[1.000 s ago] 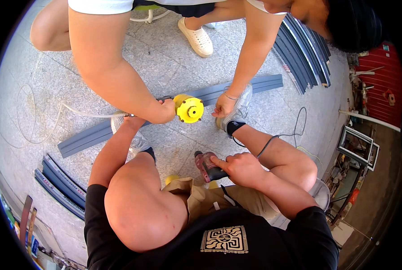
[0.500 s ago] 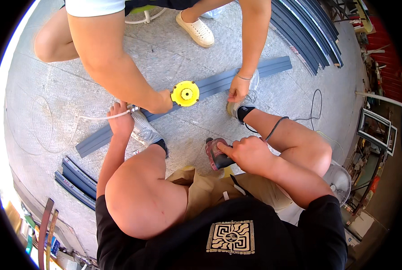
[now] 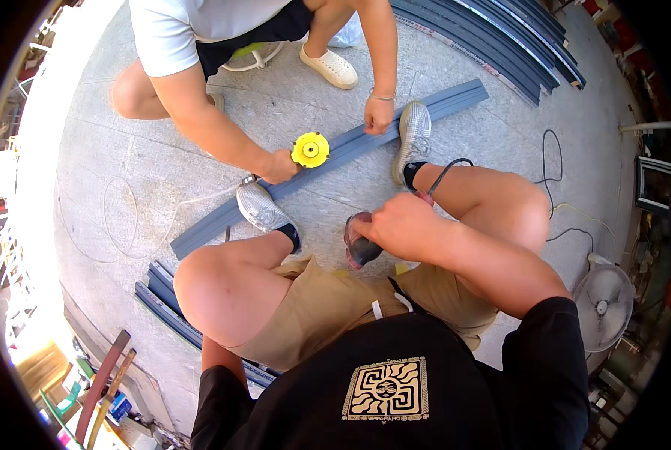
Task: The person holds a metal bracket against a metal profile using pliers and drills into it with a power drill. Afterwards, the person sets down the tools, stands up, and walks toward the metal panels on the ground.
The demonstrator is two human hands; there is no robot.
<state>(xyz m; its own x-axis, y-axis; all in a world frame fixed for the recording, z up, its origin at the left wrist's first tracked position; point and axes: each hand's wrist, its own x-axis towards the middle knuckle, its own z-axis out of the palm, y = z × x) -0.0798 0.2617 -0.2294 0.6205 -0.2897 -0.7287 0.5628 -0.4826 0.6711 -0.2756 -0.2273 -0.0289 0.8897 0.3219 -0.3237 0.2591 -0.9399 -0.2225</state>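
My right hand (image 3: 410,229) is wrapped round a red and black corded power tool (image 3: 359,244), held low between my knees. Its dark cord (image 3: 448,176) loops up over my right knee. My left forearm (image 3: 223,364) runs under my left thigh, which hides the hand. A long grey grooved profile (image 3: 350,154) lies slantwise on the floor, with my left shoe (image 3: 257,206) and my right shoe (image 3: 413,139) at it. Across from me, a co-worker's hand (image 3: 281,166) grips a yellow round-topped air tool (image 3: 311,151) over the profile. The co-worker's other hand (image 3: 378,116) touches the profile's far part.
A pale air hose (image 3: 200,199) coils on the floor at the left. Stacked dark profiles (image 3: 493,37) lie at the upper right, and more profiles (image 3: 170,300) by my left thigh. A floor fan (image 3: 604,307) stands at the right. A window frame (image 3: 654,184) is beyond it.
My left hand has drawn back from the air hose fitting and gone behind my thigh. The co-worker's far hand has left my right shoe for the profile. The view has shifted.
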